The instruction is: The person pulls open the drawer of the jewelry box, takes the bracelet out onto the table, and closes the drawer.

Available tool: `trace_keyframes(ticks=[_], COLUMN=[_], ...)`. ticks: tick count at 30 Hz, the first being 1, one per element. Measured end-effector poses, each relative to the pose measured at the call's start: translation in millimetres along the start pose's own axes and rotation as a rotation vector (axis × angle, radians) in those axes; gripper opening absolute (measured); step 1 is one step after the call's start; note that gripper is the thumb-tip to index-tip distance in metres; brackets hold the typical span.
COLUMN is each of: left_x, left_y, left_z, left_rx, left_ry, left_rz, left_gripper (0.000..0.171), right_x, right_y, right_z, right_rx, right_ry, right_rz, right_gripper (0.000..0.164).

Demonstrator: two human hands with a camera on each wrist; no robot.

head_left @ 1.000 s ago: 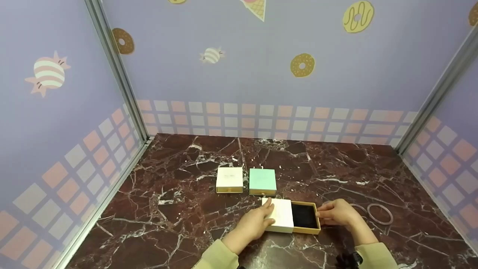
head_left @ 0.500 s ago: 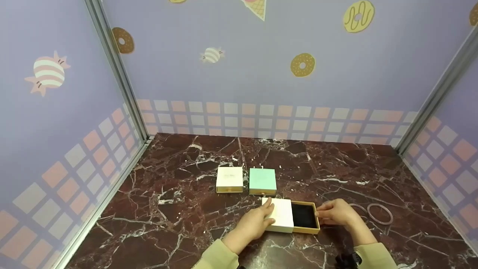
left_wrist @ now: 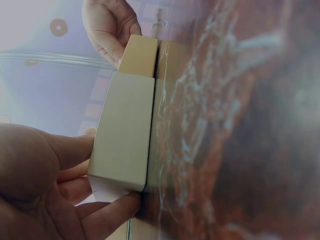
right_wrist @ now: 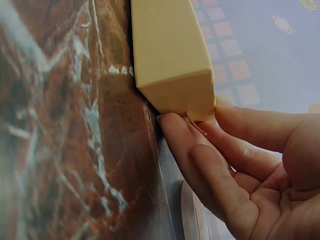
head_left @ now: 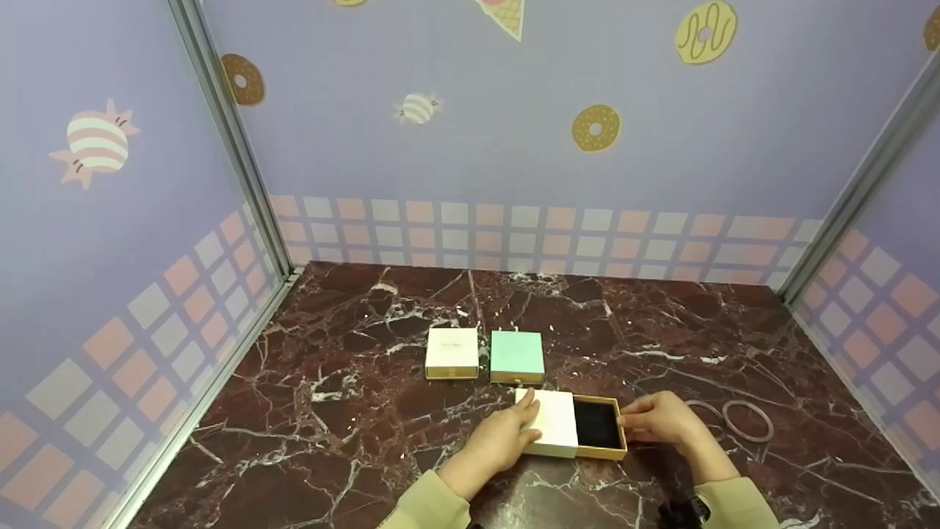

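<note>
A white slide-out gift box (head_left: 549, 425) lies on the marble tabletop, its golden drawer (head_left: 604, 452) partly out to the right. Black padding (head_left: 596, 424) lines the exposed part of the drawer. My left hand (head_left: 496, 438) holds the white sleeve at its left end, with thumb and fingers on its sides. At the opposite end, my right hand (head_left: 667, 418) touches the drawer's end face with its fingertips. The right wrist view shows a small pull tab (right_wrist: 195, 125) by those fingertips. The left wrist view shows the sleeve (left_wrist: 125, 127) lying flat under my left fingers.
Behind lie a closed cream box (head_left: 452, 351) and a closed mint-green box (head_left: 517, 354), side by side. Two pale ring-shaped bangles are right of my right hand; the nearer bangle (head_left: 767, 433) shows whole, the other is partly hidden. Patterned panels (head_left: 514, 228) enclose the table.
The drawer has slid slightly leftward into the sleeve, and my right fingertips have shifted left with it. My left hand and the sleeve look unmoved.
</note>
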State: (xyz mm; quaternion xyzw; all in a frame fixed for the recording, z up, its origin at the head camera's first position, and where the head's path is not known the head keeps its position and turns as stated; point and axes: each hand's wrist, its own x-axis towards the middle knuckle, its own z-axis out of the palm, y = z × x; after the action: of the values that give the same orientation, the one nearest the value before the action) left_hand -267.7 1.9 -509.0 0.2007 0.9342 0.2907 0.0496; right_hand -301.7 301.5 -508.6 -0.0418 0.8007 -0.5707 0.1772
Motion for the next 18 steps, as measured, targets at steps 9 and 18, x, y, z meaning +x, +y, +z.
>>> trace_keyframes(ticks=[9, 18], left_x=[0.5, 0.6], left_y=[-1.6, -1.7], left_z=[0.7, 1.8], left_rx=[0.009, 0.009], left_ry=[0.010, 0.015], left_rz=[-0.001, 0.006], left_gripper=[0.057, 0.056], right_x=[0.8, 2.4], right_y=[0.7, 2.1], right_z=[1.7, 3.2], right_rx=[-0.044, -0.045], right_ry=[0.036, 0.039], right_rz=[0.015, 0.016], right_gripper=[0.030, 0.032])
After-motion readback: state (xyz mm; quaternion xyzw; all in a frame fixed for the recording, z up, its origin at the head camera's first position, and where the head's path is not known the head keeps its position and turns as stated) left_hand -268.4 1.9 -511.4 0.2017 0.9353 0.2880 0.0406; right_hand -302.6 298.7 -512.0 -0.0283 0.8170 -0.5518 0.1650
